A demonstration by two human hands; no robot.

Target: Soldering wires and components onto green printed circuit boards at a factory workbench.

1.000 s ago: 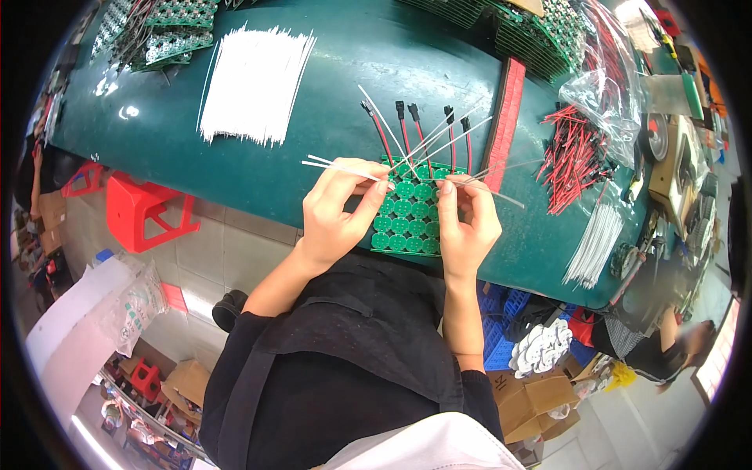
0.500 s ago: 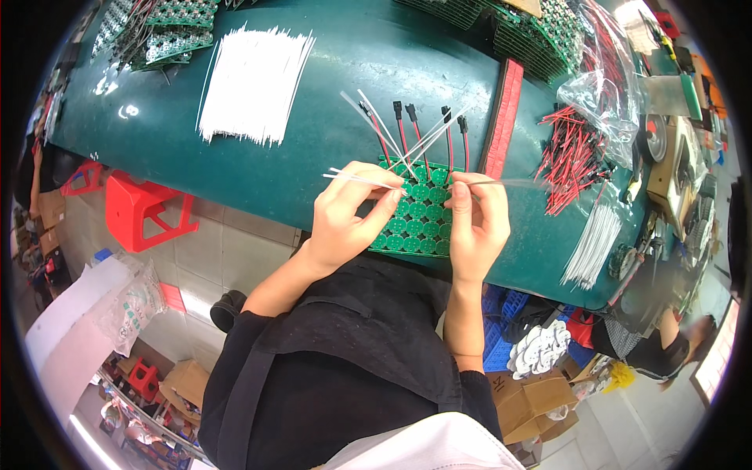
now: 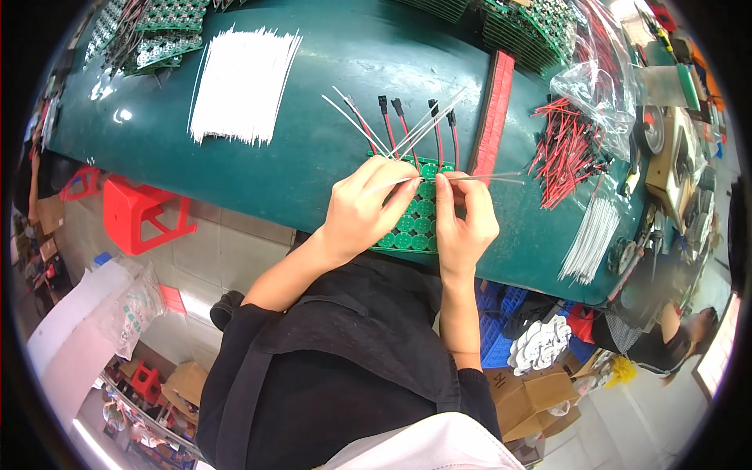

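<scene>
A green circuit board panel [image 3: 415,228] with round pads in rows lies near the table's front edge. Several red-and-black leads [image 3: 439,141] with black plugs stand up from its far side, and thin white wires [image 3: 352,119] cross among them. Over the panel's left part, my left hand [image 3: 366,205] pinches a thin white wire [image 3: 387,184] between thumb and forefinger. Close on its right, my right hand [image 3: 468,223] pinches pale wire [image 3: 504,177] whose ends stick out to the right. The fingertips nearly meet above the panel, hiding the wire tips.
Loose white wires [image 3: 244,86] lie in a wide pile at the back left, and a smaller white bundle [image 3: 589,240] lies at the right. Beside that are red-and-black leads [image 3: 565,153] and a plastic bag [image 3: 599,94]. A red bar [image 3: 495,117] and stacked boards [image 3: 529,35] stand behind.
My hands have drawn closer together; the left went right across the panel and the right shifted slightly left. The panel and its leads appear slightly further left in view.
</scene>
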